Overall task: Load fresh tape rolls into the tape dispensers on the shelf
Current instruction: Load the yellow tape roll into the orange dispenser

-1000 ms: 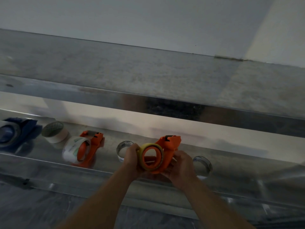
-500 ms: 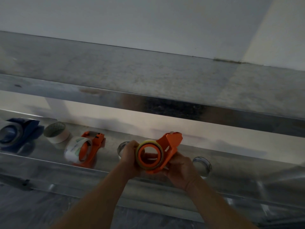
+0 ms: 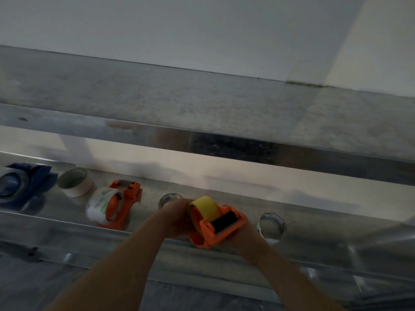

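orange dispenser [image 3: 215, 231] with yellow roll [image 3: 205, 208] sits between both hands. left hand [image 3: 177, 217] grips the roll side; right hand [image 3: 248, 240] underneath, grip hidden.

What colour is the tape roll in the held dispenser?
A yellow tape roll in the orange plastic dispenser; head view.

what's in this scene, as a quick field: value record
held: orange dispenser with yellow roll in it, black roller toward camera
left hand: grips the dispenser at the roll side
right hand: beneath the dispenser, mostly hidden
shelf: blue dispenser, beige roll, second orange dispenser holding white roll, left clear roll, right clear roll
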A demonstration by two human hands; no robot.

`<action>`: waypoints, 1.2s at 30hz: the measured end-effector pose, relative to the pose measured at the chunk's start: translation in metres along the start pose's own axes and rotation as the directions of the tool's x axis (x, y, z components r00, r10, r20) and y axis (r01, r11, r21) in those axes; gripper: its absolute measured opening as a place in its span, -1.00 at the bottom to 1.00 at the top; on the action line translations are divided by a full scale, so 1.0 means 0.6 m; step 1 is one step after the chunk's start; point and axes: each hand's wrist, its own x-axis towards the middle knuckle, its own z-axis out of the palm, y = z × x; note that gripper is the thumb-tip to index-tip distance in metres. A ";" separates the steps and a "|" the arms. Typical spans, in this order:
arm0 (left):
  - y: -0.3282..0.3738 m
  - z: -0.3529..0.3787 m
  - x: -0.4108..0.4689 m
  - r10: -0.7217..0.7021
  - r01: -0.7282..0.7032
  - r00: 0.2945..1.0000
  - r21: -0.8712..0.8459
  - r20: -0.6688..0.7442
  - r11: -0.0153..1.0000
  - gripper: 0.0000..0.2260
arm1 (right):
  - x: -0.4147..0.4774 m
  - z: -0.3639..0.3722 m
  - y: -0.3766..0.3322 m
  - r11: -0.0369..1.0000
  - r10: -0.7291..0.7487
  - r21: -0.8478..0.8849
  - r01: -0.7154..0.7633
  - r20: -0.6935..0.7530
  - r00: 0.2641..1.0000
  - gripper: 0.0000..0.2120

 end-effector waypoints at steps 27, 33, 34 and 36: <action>-0.010 0.050 0.023 0.194 -0.229 0.962 -0.179 -0.194 0.957 -0.65 | 0.047 0.005 0.023 0.706 0.502 0.683 -0.190 -0.292 0.814 -0.67; -0.023 0.059 0.010 0.314 -0.303 0.916 0.084 -0.251 0.949 -0.67 | 0.039 0.026 0.036 0.584 0.568 0.794 -0.166 -0.254 0.783 -0.58; -0.025 0.060 0.010 0.321 -0.303 0.918 0.111 -0.234 0.947 -0.67 | 0.040 0.029 0.038 0.574 0.574 0.801 -0.172 -0.243 0.782 -0.58; -0.026 0.064 0.004 0.306 -0.298 0.934 0.067 -0.187 0.952 -0.76 | 0.041 0.033 0.039 0.581 0.585 0.793 -0.181 -0.253 0.770 -0.63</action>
